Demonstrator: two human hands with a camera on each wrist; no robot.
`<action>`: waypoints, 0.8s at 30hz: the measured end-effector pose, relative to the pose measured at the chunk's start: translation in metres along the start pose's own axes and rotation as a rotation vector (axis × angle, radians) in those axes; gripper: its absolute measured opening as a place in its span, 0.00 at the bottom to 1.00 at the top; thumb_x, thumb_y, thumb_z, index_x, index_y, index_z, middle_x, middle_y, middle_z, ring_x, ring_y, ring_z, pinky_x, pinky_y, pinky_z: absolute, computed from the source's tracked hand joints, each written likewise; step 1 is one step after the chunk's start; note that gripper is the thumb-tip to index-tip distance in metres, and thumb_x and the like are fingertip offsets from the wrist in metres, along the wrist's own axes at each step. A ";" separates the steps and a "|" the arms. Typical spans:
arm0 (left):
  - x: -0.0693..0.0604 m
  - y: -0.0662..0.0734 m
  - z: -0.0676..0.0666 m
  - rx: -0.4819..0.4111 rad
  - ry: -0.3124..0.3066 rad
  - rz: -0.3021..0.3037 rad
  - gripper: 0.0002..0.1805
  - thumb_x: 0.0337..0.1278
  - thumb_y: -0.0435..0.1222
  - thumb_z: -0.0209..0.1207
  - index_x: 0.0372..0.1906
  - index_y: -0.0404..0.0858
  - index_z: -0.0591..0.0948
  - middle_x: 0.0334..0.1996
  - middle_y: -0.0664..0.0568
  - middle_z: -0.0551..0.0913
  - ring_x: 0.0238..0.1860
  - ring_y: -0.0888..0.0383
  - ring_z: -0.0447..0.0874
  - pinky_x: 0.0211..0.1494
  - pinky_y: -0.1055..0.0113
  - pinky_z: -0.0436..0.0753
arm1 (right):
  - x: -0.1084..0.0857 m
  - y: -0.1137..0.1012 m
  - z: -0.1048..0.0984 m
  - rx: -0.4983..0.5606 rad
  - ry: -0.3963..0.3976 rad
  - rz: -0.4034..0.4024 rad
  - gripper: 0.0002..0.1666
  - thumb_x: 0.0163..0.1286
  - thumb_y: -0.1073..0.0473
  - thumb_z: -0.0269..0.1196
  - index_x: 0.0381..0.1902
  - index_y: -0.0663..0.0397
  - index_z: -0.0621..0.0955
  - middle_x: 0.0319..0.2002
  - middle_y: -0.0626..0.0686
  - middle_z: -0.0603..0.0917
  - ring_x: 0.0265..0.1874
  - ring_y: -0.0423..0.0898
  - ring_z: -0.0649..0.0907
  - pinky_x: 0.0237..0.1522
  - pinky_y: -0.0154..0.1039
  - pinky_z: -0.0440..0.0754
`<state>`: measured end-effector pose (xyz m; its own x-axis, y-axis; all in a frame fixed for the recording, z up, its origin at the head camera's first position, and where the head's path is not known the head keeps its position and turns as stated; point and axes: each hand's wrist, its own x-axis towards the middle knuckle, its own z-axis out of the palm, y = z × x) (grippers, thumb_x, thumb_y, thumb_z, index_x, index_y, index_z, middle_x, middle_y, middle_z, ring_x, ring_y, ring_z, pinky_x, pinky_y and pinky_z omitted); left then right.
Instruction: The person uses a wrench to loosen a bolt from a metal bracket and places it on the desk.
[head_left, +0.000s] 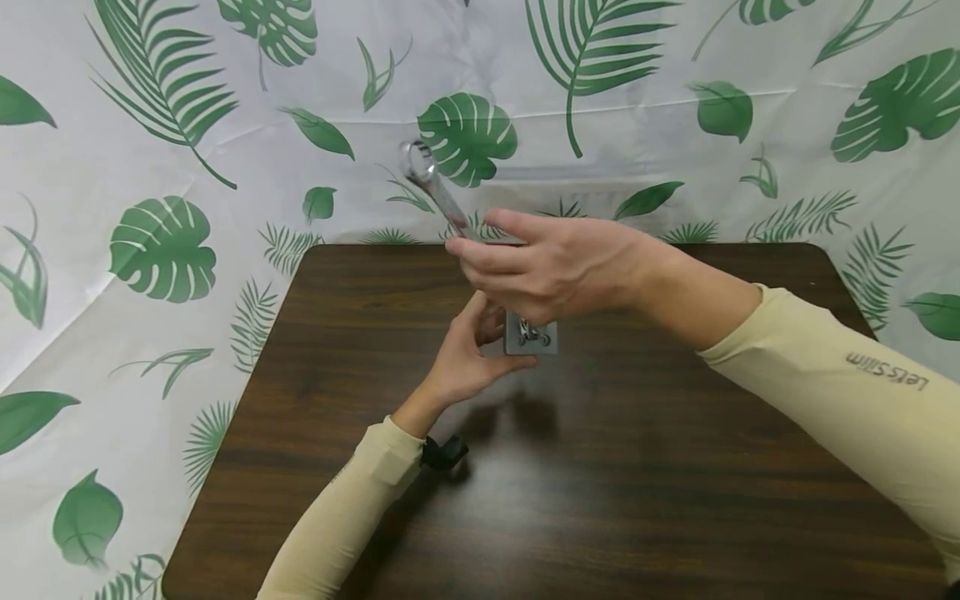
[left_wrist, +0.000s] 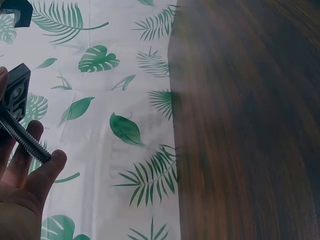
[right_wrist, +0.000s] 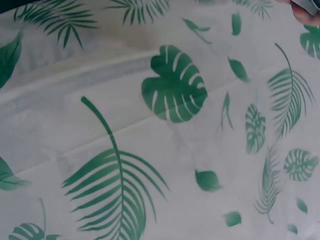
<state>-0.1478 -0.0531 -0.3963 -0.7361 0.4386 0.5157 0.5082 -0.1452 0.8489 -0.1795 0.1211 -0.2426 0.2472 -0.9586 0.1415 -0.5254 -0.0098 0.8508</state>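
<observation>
A shiny wrench (head_left: 442, 196) is held in my right hand (head_left: 558, 262), its ring end up and pointing to the far left; the fingers hide its other end. Below, my left hand (head_left: 468, 354) grips a small grey metal block (head_left: 542, 343), with the thumb along its near edge. Metal fittings show on the block's face. In the left wrist view, a long threaded bolt (left_wrist: 30, 139) slants down from the block (left_wrist: 19, 90), its tip at a fingertip of the left hand (left_wrist: 25, 200). The right wrist view shows only some fingers (right_wrist: 305, 15) in its top corner.
A dark wood-grained table (head_left: 637, 467) lies under both hands. Behind and beside it hangs a white sheet (head_left: 300, 167) with green leaf prints. A black strap-like piece (head_left: 446, 452) sits at the left wrist. A dark notched piece (left_wrist: 20, 14), kind unclear, shows in the left wrist view's corner.
</observation>
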 end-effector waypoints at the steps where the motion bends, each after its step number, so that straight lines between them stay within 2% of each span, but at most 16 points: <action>1: 0.000 -0.004 -0.001 -0.019 0.003 0.010 0.45 0.36 0.15 0.71 0.65 0.30 0.65 0.56 0.36 0.78 0.53 0.47 0.81 0.51 0.52 0.82 | -0.002 0.002 -0.002 -0.003 -0.001 0.014 0.12 0.67 0.67 0.63 0.47 0.68 0.83 0.53 0.59 0.82 0.61 0.51 0.73 0.60 0.49 0.73; 4: -0.001 -0.015 -0.006 -0.029 0.022 0.015 0.44 0.37 0.16 0.72 0.64 0.34 0.66 0.54 0.40 0.80 0.50 0.48 0.83 0.49 0.53 0.83 | -0.008 0.006 -0.010 0.010 0.013 0.052 0.10 0.66 0.70 0.62 0.45 0.68 0.83 0.51 0.59 0.83 0.59 0.52 0.74 0.62 0.50 0.71; 6: -0.002 -0.017 -0.009 -0.022 0.038 0.002 0.44 0.38 0.17 0.72 0.64 0.35 0.66 0.54 0.42 0.81 0.48 0.49 0.84 0.48 0.54 0.83 | -0.012 0.007 -0.014 0.005 0.040 0.081 0.09 0.66 0.72 0.61 0.43 0.67 0.83 0.49 0.59 0.83 0.58 0.52 0.75 0.63 0.50 0.71; 10: -0.001 -0.002 -0.010 -0.011 0.061 -0.011 0.41 0.39 0.16 0.71 0.63 0.30 0.66 0.58 0.40 0.79 0.49 0.49 0.83 0.48 0.55 0.83 | -0.021 0.008 -0.021 -0.024 0.134 0.157 0.09 0.66 0.76 0.57 0.38 0.64 0.83 0.43 0.57 0.82 0.52 0.51 0.77 0.57 0.48 0.76; 13: 0.000 0.008 -0.010 -0.005 0.069 -0.013 0.40 0.40 0.16 0.70 0.62 0.27 0.66 0.61 0.39 0.77 0.51 0.48 0.82 0.49 0.57 0.83 | -0.028 0.008 -0.025 -0.042 0.210 0.252 0.10 0.66 0.77 0.56 0.35 0.63 0.82 0.39 0.56 0.81 0.46 0.49 0.78 0.53 0.46 0.78; 15: -0.001 0.008 -0.010 -0.005 0.072 -0.018 0.40 0.40 0.15 0.70 0.62 0.27 0.66 0.62 0.38 0.76 0.52 0.48 0.82 0.49 0.57 0.82 | -0.034 0.007 -0.026 -0.015 0.241 0.325 0.10 0.67 0.76 0.56 0.34 0.62 0.82 0.37 0.55 0.81 0.43 0.50 0.79 0.54 0.47 0.78; 17: -0.002 0.008 -0.010 -0.013 0.071 -0.024 0.40 0.39 0.15 0.70 0.62 0.26 0.66 0.62 0.36 0.76 0.52 0.49 0.82 0.50 0.57 0.82 | -0.042 0.005 -0.026 0.025 0.240 0.403 0.13 0.69 0.76 0.55 0.35 0.60 0.84 0.37 0.55 0.81 0.41 0.50 0.80 0.51 0.48 0.79; 20: -0.004 0.006 -0.010 -0.025 0.067 -0.028 0.40 0.39 0.14 0.69 0.61 0.26 0.65 0.62 0.33 0.75 0.52 0.48 0.82 0.50 0.57 0.82 | -0.057 -0.001 -0.027 0.112 0.190 0.536 0.15 0.72 0.74 0.54 0.39 0.56 0.86 0.36 0.54 0.83 0.40 0.52 0.81 0.39 0.49 0.79; 24: -0.006 0.004 -0.011 -0.019 0.073 -0.027 0.40 0.39 0.15 0.70 0.61 0.26 0.65 0.62 0.33 0.74 0.51 0.49 0.82 0.49 0.59 0.83 | -0.080 -0.016 -0.027 0.220 0.090 0.780 0.15 0.69 0.71 0.58 0.42 0.52 0.88 0.34 0.53 0.85 0.37 0.54 0.83 0.27 0.50 0.75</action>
<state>-0.1466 -0.0659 -0.3943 -0.7802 0.3766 0.4994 0.4800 -0.1514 0.8641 -0.1692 0.2054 -0.2541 -0.1965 -0.6861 0.7005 -0.7187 0.5867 0.3731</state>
